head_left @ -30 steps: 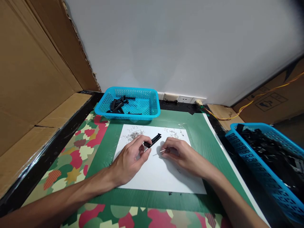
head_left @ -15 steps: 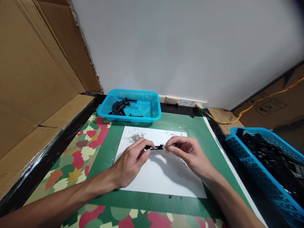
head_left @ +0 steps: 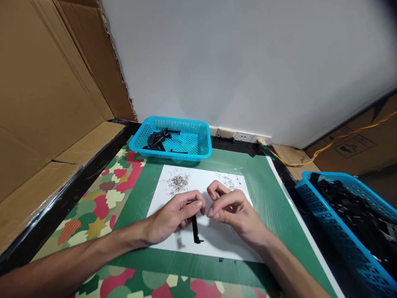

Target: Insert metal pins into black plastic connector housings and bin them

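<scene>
My left hand (head_left: 176, 213) is closed around the upper end of a narrow black plastic part (head_left: 195, 229), which points down toward me over a sheet of white paper (head_left: 167, 244). A small hooked tip shows at its lower end. Just to the right, my right hand (head_left: 234, 211) has its thumb and index finger pinched together; whatever they hold, if anything, is too small to make out. On the paper behind my left hand lies a heap of small bent metal wires (head_left: 179, 183). A looser scatter of similar wires (head_left: 228, 181) lies behind my right hand.
A blue basket (head_left: 170, 155) with several black parts stands at the back by the wall. Another blue basket (head_left: 325, 223), full of black parts, is at the right. Wall sockets (head_left: 243, 136) with a plugged-in cable sit behind. Cardboard (head_left: 56, 82) stands at the left.
The black part has turned from lying crosswise between my hands to pointing down toward me. My right hand has shifted slightly left and lower, and the dark thin item at its fingers no longer shows.
</scene>
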Motion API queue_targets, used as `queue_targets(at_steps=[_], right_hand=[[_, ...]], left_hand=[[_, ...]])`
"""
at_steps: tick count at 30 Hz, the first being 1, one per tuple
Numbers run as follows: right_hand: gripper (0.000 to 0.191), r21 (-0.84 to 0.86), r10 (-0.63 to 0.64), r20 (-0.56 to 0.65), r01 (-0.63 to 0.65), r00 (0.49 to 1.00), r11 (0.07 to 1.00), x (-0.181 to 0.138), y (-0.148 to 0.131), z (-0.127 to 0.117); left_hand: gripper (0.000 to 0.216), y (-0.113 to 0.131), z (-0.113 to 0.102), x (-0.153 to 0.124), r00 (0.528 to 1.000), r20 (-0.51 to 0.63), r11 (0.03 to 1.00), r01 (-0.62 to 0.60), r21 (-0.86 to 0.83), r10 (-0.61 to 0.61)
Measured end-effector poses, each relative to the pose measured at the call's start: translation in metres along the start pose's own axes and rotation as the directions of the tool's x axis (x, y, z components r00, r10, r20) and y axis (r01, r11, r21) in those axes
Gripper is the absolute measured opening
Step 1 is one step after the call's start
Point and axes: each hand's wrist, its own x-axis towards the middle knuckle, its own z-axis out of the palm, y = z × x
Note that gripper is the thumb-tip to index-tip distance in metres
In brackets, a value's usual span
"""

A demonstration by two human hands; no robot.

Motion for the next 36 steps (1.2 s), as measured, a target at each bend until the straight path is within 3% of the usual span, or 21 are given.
queue_targets(at_steps=[6,14,28,31,36], right_hand=[[0.009,0.136,0.058,0.061,-0.066,0.996,0.988,0.001,0.008,0.007],[0.009,0.115,0.074,0.098,-0.085,0.992,0.99,0.003,0.011,0.002],[0.015,-0.017,0.065,0.031,-0.064,0.997,0.998,0.002,0.005,-0.002],[0.017,-0.025,0.073,0.011,-0.073,0.997,0.997,0.001,0.004,-0.002],[0.016,-0.181,0.094,-0.045,-0.101,0.995,0.978,0.0,0.001,0.001]], left_hand=[[0.045,0.002,0.003,-0.001,0.996,0.087,0.99,0.031,-0.136,-0.02],[0.043,0.0,0.002,-0.002,0.991,0.133,0.985,0.033,-0.168,-0.011],[0.042,-0.002,-0.002,-0.001,0.988,0.14,0.979,0.097,-0.179,-0.072],[0.04,-0.002,-0.002,-0.001,0.997,0.069,0.992,0.049,-0.115,-0.041],[0.033,-0.001,0.0,-0.002,0.989,-0.043,0.976,-0.132,0.175,0.141]])
